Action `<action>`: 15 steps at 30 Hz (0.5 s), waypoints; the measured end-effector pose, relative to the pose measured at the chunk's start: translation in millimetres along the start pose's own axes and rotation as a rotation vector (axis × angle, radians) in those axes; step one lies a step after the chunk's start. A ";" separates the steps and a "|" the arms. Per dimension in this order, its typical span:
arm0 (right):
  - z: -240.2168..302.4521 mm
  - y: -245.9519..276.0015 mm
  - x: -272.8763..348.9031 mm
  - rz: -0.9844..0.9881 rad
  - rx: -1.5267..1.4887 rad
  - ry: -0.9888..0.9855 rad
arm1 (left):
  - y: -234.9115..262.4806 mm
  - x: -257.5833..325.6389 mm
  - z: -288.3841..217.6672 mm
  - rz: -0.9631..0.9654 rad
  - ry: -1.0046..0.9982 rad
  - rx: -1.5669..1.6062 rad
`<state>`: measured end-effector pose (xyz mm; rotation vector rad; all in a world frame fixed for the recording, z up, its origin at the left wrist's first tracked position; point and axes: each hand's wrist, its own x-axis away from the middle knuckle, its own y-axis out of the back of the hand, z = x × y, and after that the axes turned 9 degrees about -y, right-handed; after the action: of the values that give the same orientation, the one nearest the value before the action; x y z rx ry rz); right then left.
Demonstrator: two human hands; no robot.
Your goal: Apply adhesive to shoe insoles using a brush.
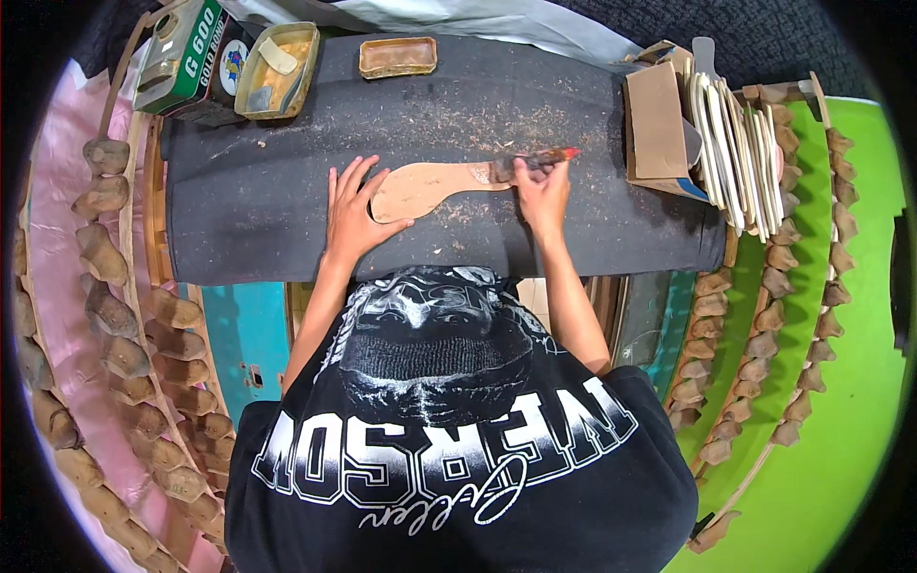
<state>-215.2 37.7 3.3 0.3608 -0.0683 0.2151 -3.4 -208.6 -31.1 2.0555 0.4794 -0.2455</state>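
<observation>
Widest of all is the table [640, 239], draped in dark grey cloth, and rows of brown foot-shaped blocks [102, 253] line up beyond both its sides. Over to the table's far right corner: a tan cardboard box [656, 124], with a thick stack of thin, pale sheets [714, 143] leaning right beside it! Far left corner of the table, there's a green-and-black metal can [191, 62], and just beside it an open yellowish tray [274, 115] with a pale flat piece lying in it. Now the table's middle, and here's the tan, sole-shaped sheet [415, 191], flat on the cloth, broad end left, narrow end right and shiny on top. The left hand [353, 220] is spread wide, thumb and fingers bracketing that broad end. The right hand [544, 196], closed at the narrow end, grips a dark, red-ended tool [554, 156] slanted over it. At the table's far edge sits a small brown rectangular dish [399, 70], and pale crumbs are scattered over the table's middle.
</observation>
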 end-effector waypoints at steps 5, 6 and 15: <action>-0.3 19.5 -1.7 -0.115 0.084 0.033 | 0.0 0.5 1.1 0.001 0.010 -0.002; -2.7 19.4 -0.1 -0.143 0.024 0.090 | 0.1 0.2 0.4 -0.004 0.004 -0.001; -4.0 24.6 5.0 -0.149 -0.007 0.033 | 0.4 0.7 1.2 0.001 -0.003 -0.006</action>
<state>-215.6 62.5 8.5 0.3535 -0.0096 0.0737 -2.6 -209.7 -31.7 2.0490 0.4766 -0.2466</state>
